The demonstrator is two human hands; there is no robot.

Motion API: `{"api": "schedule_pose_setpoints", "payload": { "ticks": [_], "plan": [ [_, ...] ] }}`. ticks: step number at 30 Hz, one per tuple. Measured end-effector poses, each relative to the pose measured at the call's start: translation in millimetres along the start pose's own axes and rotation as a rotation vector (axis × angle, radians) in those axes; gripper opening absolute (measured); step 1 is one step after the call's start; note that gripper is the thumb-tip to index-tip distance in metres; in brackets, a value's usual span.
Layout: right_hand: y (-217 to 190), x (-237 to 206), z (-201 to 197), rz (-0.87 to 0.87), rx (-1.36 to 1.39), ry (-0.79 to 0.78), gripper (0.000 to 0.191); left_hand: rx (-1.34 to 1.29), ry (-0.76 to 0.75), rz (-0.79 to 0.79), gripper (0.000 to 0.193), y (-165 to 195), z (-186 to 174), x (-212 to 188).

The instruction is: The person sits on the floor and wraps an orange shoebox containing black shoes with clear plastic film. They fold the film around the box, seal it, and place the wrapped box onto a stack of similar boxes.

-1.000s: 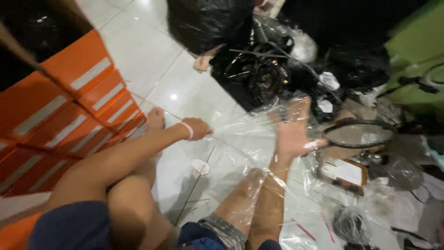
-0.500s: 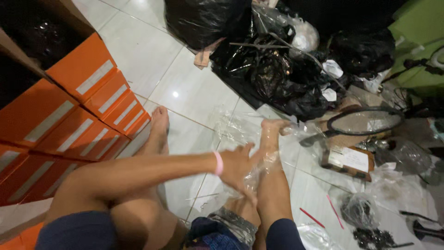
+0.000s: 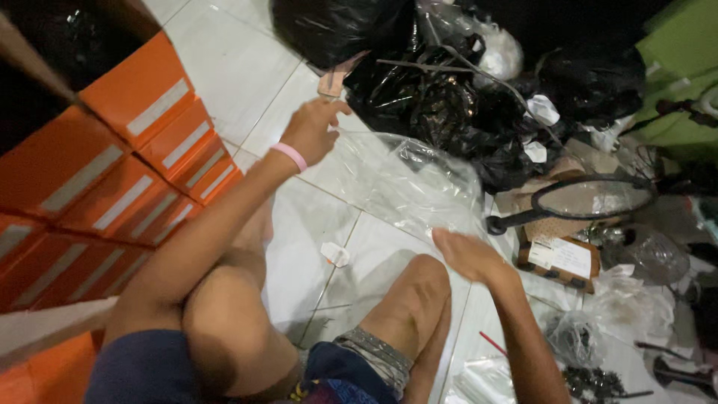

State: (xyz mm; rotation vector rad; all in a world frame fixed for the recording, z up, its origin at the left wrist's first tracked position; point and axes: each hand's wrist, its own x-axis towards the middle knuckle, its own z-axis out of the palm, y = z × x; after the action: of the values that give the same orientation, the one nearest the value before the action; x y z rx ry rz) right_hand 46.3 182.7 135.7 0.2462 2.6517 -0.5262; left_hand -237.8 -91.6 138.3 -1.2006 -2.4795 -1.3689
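Hands: left hand (image 3: 313, 129) pinches clear plastic bag (image 3: 407, 179), right hand (image 3: 467, 253) released | orange boxes (image 3: 112, 172) with grey stripes stacked left | white-labelled brown package (image 3: 561, 258) right

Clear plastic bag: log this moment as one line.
left hand raised, pinching clear plastic bag edge | right hand open, off bag | bag spread over tiled floor

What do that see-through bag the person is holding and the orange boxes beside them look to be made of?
The clear bag, pinched by the left hand with the right hand beside it, looks like thin, glossy plastic film: see-through, wrinkled, catching glints of light. The orange boxes look like matte cardboard, probably, given their flat faces, sharp folded edges and pale label strips.
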Motion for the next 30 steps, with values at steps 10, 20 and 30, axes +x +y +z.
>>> {"api": "schedule_pose_setpoints", "payload": {
  "ticks": [10, 20, 30],
  "plan": [
    [4.5, -47.7, -23.2, -0.44, -0.653, 0.083, 0.032, 0.276, -0.089, 0.34, 0.055, 98.5, -14.9, 23.3],
    [5.3, -71.5, -59.7, -0.429, -0.423, 0.226, 0.044, 1.084, -0.537, 0.279, 0.073, 177.7, 28.9, -50.9],
    [14.0, -35.6, -29.7, -0.344, -0.673, -0.005, 0.048, 0.625, -1.301, -0.147, 0.033, -9.1, 58.6, -132.6]
  ]
}}
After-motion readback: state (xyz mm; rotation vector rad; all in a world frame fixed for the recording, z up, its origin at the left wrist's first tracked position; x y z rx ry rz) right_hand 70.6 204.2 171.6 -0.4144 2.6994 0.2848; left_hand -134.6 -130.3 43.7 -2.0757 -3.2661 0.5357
